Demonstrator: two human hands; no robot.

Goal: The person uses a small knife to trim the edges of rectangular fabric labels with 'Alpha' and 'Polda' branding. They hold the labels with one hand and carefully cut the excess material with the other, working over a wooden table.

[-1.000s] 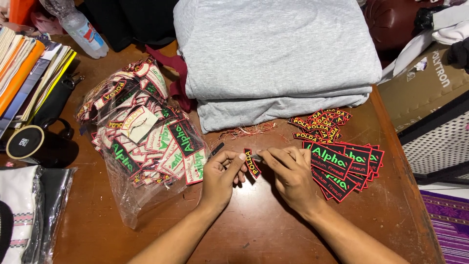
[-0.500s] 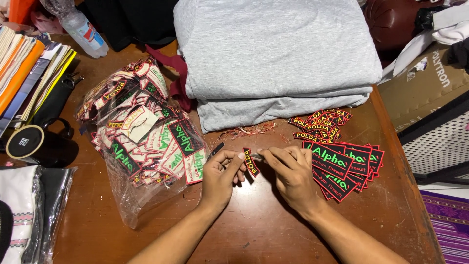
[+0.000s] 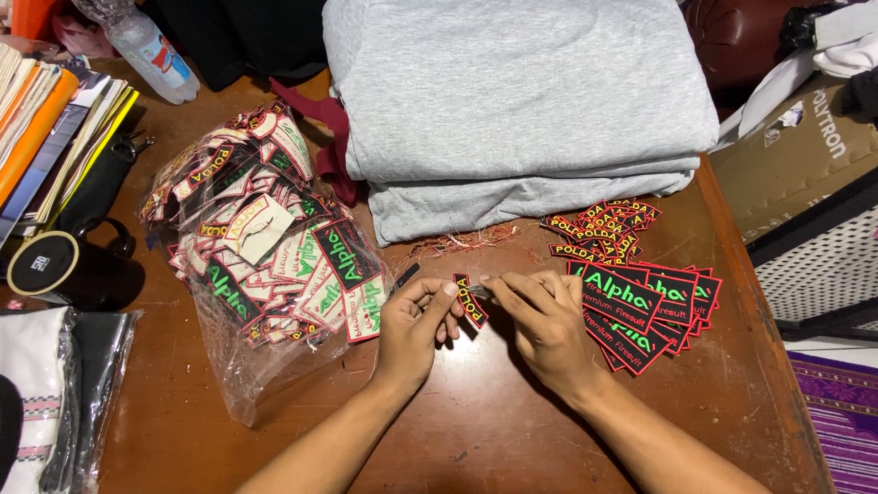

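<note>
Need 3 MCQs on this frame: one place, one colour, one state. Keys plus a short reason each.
1. Where is the clear bag of patches?
A. beside the left hand
B. on the grey folded fabric
C. by the right hand

2. What colour is the large lettering on the stacked black patches?
A. blue
B. green
C. white

3. How is the small narrow patch?
A. lying alone on the table
B. inside the bag
C. held between both hands

Key: 1 A, the bag lies just outside the left hand. 2 B, the letters show bright green. 3 C, fingers of both hands meet at it.

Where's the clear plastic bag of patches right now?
Head view, left of centre: the clear plastic bag lies on the wooden table, just left of the left hand, right of the black mug.
</note>
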